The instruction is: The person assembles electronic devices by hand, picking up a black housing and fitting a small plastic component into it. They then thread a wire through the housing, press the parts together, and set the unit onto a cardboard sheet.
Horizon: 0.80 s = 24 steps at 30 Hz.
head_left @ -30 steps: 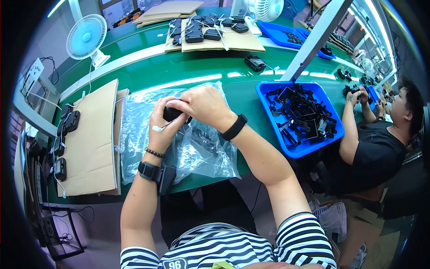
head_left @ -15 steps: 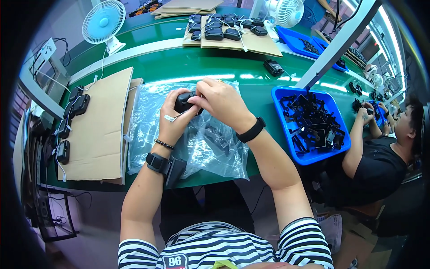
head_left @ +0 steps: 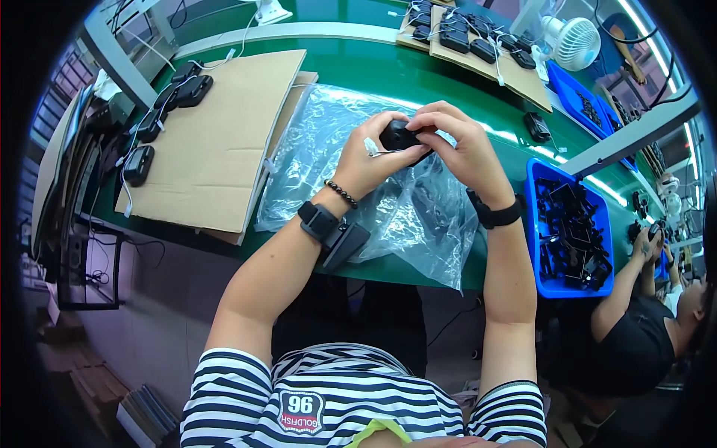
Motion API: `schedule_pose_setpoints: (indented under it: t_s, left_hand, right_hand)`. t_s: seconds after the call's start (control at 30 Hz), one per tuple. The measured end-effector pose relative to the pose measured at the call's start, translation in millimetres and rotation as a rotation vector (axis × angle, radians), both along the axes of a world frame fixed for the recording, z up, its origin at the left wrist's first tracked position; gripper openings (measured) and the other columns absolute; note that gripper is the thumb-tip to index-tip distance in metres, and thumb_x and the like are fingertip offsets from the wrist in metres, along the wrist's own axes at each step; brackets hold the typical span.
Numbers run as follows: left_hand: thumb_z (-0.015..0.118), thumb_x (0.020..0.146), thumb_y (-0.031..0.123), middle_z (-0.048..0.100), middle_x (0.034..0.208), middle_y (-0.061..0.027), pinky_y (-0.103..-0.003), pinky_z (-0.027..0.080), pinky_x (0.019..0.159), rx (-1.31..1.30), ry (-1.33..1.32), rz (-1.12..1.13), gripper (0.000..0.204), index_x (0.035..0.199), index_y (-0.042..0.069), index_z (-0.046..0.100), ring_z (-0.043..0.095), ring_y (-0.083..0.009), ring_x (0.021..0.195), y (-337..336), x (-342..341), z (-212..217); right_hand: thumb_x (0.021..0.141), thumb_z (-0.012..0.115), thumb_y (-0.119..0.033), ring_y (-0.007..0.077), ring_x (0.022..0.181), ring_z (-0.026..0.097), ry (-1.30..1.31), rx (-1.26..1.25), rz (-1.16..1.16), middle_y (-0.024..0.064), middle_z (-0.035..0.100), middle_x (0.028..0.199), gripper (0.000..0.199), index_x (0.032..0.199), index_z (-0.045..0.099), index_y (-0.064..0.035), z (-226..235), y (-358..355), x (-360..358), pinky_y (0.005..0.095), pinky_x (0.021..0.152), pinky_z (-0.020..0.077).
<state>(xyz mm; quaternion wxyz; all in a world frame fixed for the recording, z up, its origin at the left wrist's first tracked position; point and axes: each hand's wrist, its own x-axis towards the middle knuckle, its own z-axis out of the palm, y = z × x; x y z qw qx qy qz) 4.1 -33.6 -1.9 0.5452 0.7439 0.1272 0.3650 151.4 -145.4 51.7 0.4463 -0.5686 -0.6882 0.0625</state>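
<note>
Both my hands hold one small black device (head_left: 397, 137) above a crinkled clear plastic bag (head_left: 388, 201) spread on the green table (head_left: 418, 75). My left hand (head_left: 370, 160) grips the device from the left and below, and a small white tag (head_left: 371, 146) sticks out by its fingers. From the right, my right hand (head_left: 463, 149) closes over the device's top. My left wrist carries a black watch, a bead bracelet and a black clip-on unit; the right wrist wears a black band.
A cardboard sheet (head_left: 224, 142) lies to the left, with black devices (head_left: 183, 86) along its far edge. A blue bin (head_left: 534, 224) of black parts stands on the right. More cardboard with devices (head_left: 478, 45) and a white fan (head_left: 571, 41) lie beyond. A co-worker (head_left: 650, 328) sits at the right.
My view has shifted, so the table sits differently in frame. Both hands stay closed on the black device over the plastic bag, with little change in grip.
</note>
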Motion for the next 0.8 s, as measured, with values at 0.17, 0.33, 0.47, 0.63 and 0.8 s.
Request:
schedule_pose_setpoints:
  t_s: [0.17, 0.33, 0.47, 0.63, 0.8]
  left_hand:
    - [0.083, 0.075, 0.017, 0.068, 0.094, -0.0055, -0.026, 0.053, 0.073, 0.064, 0.000, 0.003, 0.043, 0.111, 0.004, 0.065, 0.064, -0.0115, 0.084, 0.2, 0.6, -1.4]
    - [0.083, 0.076, 0.017, 0.068, 0.096, -0.0076, -0.028, 0.054, 0.075, 0.124, -0.044, 0.054, 0.042, 0.111, 0.004, 0.064, 0.065, -0.0133, 0.085, 0.0, 4.6, -3.1]
    - [0.084, 0.074, 0.020, 0.069, 0.098, -0.0102, -0.031, 0.054, 0.078, 0.040, -0.015, 0.056, 0.043, 0.109, 0.004, 0.065, 0.066, -0.0177, 0.087, -1.7, 4.9, -2.4]
    - [0.084, 0.075, 0.018, 0.069, 0.099, -0.0105, -0.031, 0.054, 0.077, -0.017, -0.007, 0.031, 0.043, 0.110, 0.003, 0.065, 0.067, -0.0171, 0.088, -1.5, 5.7, -2.4]
    - [0.083, 0.075, 0.016, 0.069, 0.099, -0.0100, -0.030, 0.054, 0.077, -0.063, 0.004, 0.045, 0.044, 0.112, 0.002, 0.064, 0.067, -0.0166, 0.088, 3.1, 5.9, -5.3]
  right_hand:
    - [0.087, 0.067, -0.001, 0.0249, 0.089, 0.065, -0.121, -0.002, -0.052, 0.0108, 0.063, 0.097, 0.012, 0.100, 0.067, -0.0014, 5.0, -2.7, -4.5, 0.0327, 0.074, 0.0523]
    - [0.089, 0.068, -0.011, 0.0296, 0.080, 0.062, -0.422, 0.109, -0.221, 0.0123, 0.060, 0.089, 0.012, 0.092, 0.063, -0.0012, 3.3, -0.4, -11.1, 0.0364, 0.067, 0.0506]
    - [0.089, 0.069, -0.018, 0.0319, 0.075, 0.059, -0.558, 0.167, -0.390, 0.0126, 0.057, 0.085, 0.017, 0.091, 0.061, -0.0023, -6.1, 4.7, -16.7, 0.0387, 0.063, 0.0480]
    - [0.090, 0.068, -0.020, 0.0322, 0.076, 0.059, -0.563, 0.108, -0.461, 0.0122, 0.057, 0.084, 0.020, 0.088, 0.059, -0.0023, -9.6, 0.8, -17.0, 0.0398, 0.064, 0.0481]
    - [0.091, 0.068, -0.023, 0.0308, 0.078, 0.061, -0.241, 0.192, -0.199, 0.0107, 0.058, 0.086, 0.022, 0.091, 0.060, -0.0023, -4.8, 1.0, -7.8, 0.0391, 0.066, 0.0498]
